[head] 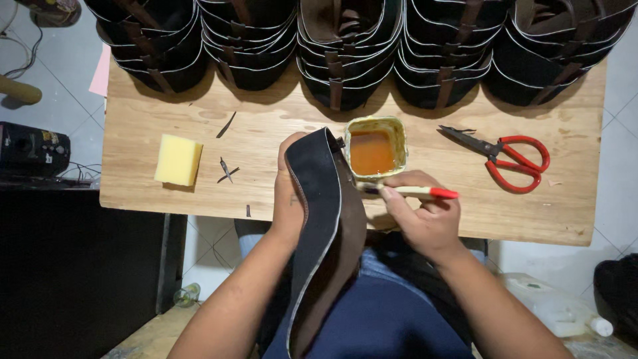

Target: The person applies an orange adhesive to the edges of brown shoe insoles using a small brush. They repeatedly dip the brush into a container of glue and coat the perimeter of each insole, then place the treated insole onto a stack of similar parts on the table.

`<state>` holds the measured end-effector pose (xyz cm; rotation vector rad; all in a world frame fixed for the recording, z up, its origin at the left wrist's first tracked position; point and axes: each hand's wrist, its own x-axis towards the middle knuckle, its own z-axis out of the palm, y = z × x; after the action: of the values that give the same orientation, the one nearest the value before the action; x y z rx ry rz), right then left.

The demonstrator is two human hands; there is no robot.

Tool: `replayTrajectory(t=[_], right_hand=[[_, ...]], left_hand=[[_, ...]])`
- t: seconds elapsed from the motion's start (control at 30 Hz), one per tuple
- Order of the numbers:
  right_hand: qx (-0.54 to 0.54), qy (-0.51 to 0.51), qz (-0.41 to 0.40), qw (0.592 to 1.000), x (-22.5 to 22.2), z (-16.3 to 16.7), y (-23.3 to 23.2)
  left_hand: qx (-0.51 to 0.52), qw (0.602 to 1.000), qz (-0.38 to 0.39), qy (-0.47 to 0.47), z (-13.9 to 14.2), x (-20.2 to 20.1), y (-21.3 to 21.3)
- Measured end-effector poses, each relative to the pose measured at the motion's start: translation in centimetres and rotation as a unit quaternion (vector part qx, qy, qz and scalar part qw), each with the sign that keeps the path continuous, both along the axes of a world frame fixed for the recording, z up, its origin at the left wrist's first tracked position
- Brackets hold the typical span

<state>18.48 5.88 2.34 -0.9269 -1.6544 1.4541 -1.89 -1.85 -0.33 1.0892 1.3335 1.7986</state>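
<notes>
The left hand (pixel 287 199) clasps a long black leather strap (pixel 319 226) running toward the wooden surface (pixel 266 133); the right hand (pixel 425 223) pinches a red-tipped brush (pixel 412 192) lying crosswise.

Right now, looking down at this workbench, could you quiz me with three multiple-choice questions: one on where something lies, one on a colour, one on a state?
1. Where does the yellow sponge lie?
A. left part of the wooden table
B. inside the glue tub
C. on the scissors

2. What colour are the scissors' handles?
A. blue
B. red
C. green

3. What is the right hand doing?
A. resting empty
B. gripping the sponge
C. holding a brush

Answers: A, the sponge sits apart at the left; B, both loops are red; C, fingers pinch the brush beside the tub of amber glue, while the left hand holds the black leather piece.
</notes>
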Motion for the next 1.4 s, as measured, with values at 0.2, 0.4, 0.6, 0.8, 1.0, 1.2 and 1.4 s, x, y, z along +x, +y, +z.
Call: replayTrajectory(t=[0.2,0.4,0.6,0.8,1.0,1.2,1.4], right_hand=[[0.153,-0.005,0.076,0.985,0.1,1.4,1.3],[0.093,-0.005,0.104,0.990,0.3,1.9,1.4],[0.102,0.005,0.085,0.991,0.6,1.8,1.7],[0.100,-0.013,0.088,0.991,0.5,1.6,1.6],[-0.017,-0.020,-0.018,0.999,0.6,0.9,1.2],[-0.071,0.014,-0.043,0.996,0.0,-0.3,1.5],[0.088,-0.021,0.015,0.996,0.5,0.7,1.5]], left_hand=[[-0.004,0.998,-0.047,-0.031,0.9,0.1,-0.2],[-0.092,0.985,0.075,0.129,1.3,0.8,0.4],[-0.164,0.916,-0.016,-0.367,2.6,2.5,-1.2],[-0.277,0.903,-0.156,-0.290,4.4,1.3,-2.0],[-0.243,0.896,-0.216,-0.302,-0.6,-0.2,-0.9],[-0.150,0.891,-0.225,-0.365,-3.3,0.4,-0.4],[-0.220,0.905,-0.147,-0.334,-0.3,0.7,-0.8]])
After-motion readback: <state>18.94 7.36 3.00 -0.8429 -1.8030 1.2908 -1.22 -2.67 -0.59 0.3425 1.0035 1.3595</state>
